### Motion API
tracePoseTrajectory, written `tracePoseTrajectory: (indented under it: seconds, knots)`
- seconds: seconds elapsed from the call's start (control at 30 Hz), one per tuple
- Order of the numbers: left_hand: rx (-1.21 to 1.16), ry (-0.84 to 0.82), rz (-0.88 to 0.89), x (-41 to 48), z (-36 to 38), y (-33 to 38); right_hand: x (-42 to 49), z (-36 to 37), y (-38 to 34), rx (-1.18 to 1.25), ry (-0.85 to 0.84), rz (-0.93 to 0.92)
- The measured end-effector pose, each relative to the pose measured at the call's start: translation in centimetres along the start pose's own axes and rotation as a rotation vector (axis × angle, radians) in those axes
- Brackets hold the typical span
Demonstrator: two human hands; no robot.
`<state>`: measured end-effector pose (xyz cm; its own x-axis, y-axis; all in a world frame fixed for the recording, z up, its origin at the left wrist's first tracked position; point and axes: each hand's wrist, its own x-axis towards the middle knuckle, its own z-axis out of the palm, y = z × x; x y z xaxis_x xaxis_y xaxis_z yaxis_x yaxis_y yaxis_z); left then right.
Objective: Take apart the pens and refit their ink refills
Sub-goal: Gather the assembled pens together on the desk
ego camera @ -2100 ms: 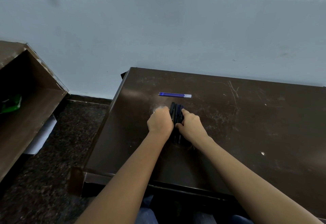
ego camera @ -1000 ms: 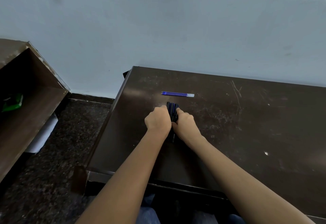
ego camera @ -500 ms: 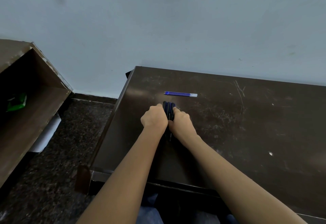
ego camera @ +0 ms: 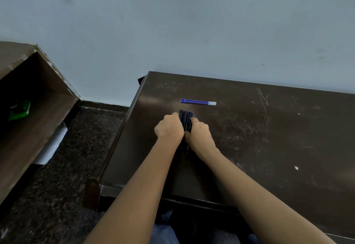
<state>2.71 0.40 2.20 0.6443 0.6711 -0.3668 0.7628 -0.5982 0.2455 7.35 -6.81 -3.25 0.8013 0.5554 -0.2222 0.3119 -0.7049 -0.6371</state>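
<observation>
The slim dark plastic pens (ego camera: pixel 185 119) are lying side by side as one tight bundle near the far left part of the dark brown scratched wooden table (ego camera: pixel 269 147), pointing away from the person. The left hand (ego camera: pixel 169 129) and the right hand (ego camera: pixel 200 135) are curling against this bundle from either side and squeezing it between them; the fingertips are hiding, so I cannot tell if they are reaching under it. I am counting three pen ends showing above the knuckles, and more could be hiding beneath. Just beyond the pens, apart from them, the thin blue ink refills with clear ends (ego camera: pixel 197 102) are lying across the table, packed closely, seemingly three. So, in my judgement, the refills are already out and the refitting is not yet starting: each refill is waiting to go into a barrel. Whether the barrels are open, I cannot tell. Further left, one brown wooden shelf unit (ego camera: pixel 48 109) is holding one green packet (ego camera: pixel 19 110), above the dark speckled floor (ego camera: pixel 76 157).
</observation>
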Motion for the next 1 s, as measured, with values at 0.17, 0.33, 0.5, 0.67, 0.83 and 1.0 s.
tracePoseTrajectory:
  seconds: [0.17, 0.33, 0.5, 0.67, 0.83, 1.0]
  knots:
    - [0.009, -0.001, 0.004, -0.1, -0.1, 0.0, 0.3, 0.0, 0.1, 0.013, -0.015, 0.006]
    - [0.003, 0.007, -0.002, -0.1, -0.3, 0.0, 0.2, -0.2, 0.2, 0.031, -0.018, -0.01]
    - [-0.025, 0.002, -0.008, -0.2, -0.5, 0.0, -0.1, -0.7, 0.3, 0.052, 0.026, -0.029]
    - [-0.038, 0.008, -0.003, -0.3, -0.9, 0.1, -0.1, -2.0, 1.4, -0.023, 0.156, -0.044]
    - [-0.051, 0.027, 0.021, -0.3, -1.3, 0.5, 2.0, -3.7, 2.2, -0.234, 0.264, -0.115]
    - [-0.053, 0.025, 0.014, 0.0, -1.2, 0.4, 6.0, -4.9, 1.3, -0.424, 0.138, -0.257]
